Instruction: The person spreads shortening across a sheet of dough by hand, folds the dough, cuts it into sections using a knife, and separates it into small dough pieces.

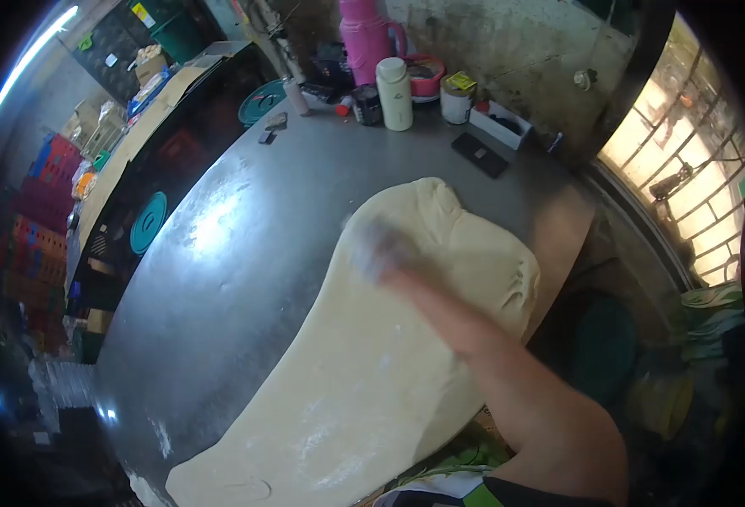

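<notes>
A large, flat slab of pale dough (pixel 364 363) stretches across the metal-grey table from its near edge toward the back right. Traces of flour show on its lower part, and folds crease its far right edge. My right hand (pixel 381 251) is over the upper left part of the dough, whitish and smeared by motion. Its fingers cannot be made out, nor whether it presses on the dough. My left hand is outside the view.
On the table (pixel 220 279), along the wall, stand a pink jug (pixel 362 42), a cream bottle (pixel 394 95), a tin (pixel 457 100) and a white box (pixel 501 125). A dark phone-like slab (pixel 479 155) lies before them. Stacked crates (pixel 51 165) are at left, a barred opening (pixel 685 160) at right.
</notes>
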The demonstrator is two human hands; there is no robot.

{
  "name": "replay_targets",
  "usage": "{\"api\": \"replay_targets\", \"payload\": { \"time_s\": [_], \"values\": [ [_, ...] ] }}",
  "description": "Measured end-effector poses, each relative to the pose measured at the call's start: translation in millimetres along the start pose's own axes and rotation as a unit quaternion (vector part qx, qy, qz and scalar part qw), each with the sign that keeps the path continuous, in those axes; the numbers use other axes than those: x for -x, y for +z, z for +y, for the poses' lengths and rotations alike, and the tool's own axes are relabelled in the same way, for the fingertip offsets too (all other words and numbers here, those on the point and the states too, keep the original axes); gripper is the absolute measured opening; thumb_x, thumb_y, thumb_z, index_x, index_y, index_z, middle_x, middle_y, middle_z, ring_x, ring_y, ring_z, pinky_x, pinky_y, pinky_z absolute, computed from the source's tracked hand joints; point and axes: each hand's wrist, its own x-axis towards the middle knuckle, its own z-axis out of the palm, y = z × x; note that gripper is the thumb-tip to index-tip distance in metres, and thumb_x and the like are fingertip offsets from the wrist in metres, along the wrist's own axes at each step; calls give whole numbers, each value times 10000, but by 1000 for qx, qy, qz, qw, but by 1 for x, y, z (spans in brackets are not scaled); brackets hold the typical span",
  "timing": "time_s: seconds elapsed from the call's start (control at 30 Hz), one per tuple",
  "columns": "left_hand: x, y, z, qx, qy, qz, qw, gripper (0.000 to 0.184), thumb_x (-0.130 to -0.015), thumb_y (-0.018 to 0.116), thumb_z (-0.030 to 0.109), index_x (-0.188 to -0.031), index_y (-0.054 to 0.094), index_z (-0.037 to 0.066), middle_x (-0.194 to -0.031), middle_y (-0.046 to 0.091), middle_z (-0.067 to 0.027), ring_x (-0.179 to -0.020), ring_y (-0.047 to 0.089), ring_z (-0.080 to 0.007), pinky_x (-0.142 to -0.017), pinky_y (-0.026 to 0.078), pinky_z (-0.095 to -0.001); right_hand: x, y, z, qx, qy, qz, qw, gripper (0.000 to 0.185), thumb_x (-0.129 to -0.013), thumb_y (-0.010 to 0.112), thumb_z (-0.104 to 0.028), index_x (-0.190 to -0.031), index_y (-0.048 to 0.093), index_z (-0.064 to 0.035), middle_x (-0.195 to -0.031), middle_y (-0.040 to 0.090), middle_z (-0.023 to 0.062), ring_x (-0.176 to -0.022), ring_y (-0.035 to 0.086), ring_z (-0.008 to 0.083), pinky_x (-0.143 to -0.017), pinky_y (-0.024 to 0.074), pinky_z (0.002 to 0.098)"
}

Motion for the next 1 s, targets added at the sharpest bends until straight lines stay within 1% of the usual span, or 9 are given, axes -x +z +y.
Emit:
{"api": "replay_targets", "payload": {
  "time_s": [0.1,0.17,0.2,0.3,0.53,0.77,0.8,0.87,1.0],
  "values": [
    [-38,5,24,-31,38,-37,998,355,-945,536,211,-1245,573,25,-1043,655,-90,-888,616,-233,-762,512,-363,20,-104,56,-337,-171,-96,921,167,-879,592,-171,-1013,682,-129,-863,623,90,-776,605,202,-693,549,370],
    [-81,7,46,-60,80,-75,992,357,-946,538,205,-1255,566,29,-1042,654,-88,-882,616,-234,-753,513,-363,48,-121,87,-708,46,4,705,240,-853,644,-230,-1087,615,-187,-787,582,29,-692,575,172,-614,519,340],
    [-110,12,62,-77,108,-101,986,358,-946,539,203,-1260,563,32,-1041,653,-87,-879,617,-234,-749,514,-363,89,-102,74,-684,51,-5,728,240,-853,644,-230,-1087,615,-187,-787,582,29,-692,575,172,-614,519,340],
    [-180,48,108,-126,188,-184,957,364,-946,543,195,-1274,553,38,-1039,652,-83,-869,617,-235,-737,516,-362,152,14,92,-851,331,-59,-403,208,-835,689,-322,-973,600,-195,-730,537,-10,-609,525,127,-529,472,320],
    [-201,69,148,-211,312,-228,898,382,-947,551,176,-1308,530,53,-1035,648,-75,-848,618,-237,-708,521,-361,184,-162,41,-831,451,-214,-243,272,-995,520,-281,-1176,617,-103,-1068,647,38,-900,633,143,-742,534,325],
    [-177,70,87,-228,355,-208,882,408,-948,560,157,-1342,507,69,-1030,645,-67,-827,620,-239,-679,527,-360,193,-116,165,-763,529,-366,-65,427,-1038,400,-296,-1429,424,-124,-1433,456,149,-1258,503,310,-1062,391,493],
    [-158,58,63,-232,342,-200,889,412,-948,561,154,-1347,504,71,-1029,645,-66,-824,620,-239,-675,527,-360,224,-78,123,-777,438,-349,287,464,-1015,449,-284,-1448,392,-129,-1419,471,141,-1281,484,302,-1055,404,485],
    [-108,49,27,-224,303,-164,911,421,-948,563,149,-1357,497,75,-1028,644,-64,-817,620,-240,-667,529,-360,236,-85,69,-438,151,-483,743,497,-979,499,-301,-1432,406,-119,-1436,463,143,-1297,474,265,-1082,380,451],
    [-46,56,81,-94,291,23,952,210,-868,705,144,-1050,720,38,-821,726,-94,-753,694,-191,-720,543,-307,200,-177,78,-704,-120,-455,532,628,-932,556,-395,-1467,386,-113,-1500,408,148,-1375,389,291,-1150,284,434]
  ]
}}
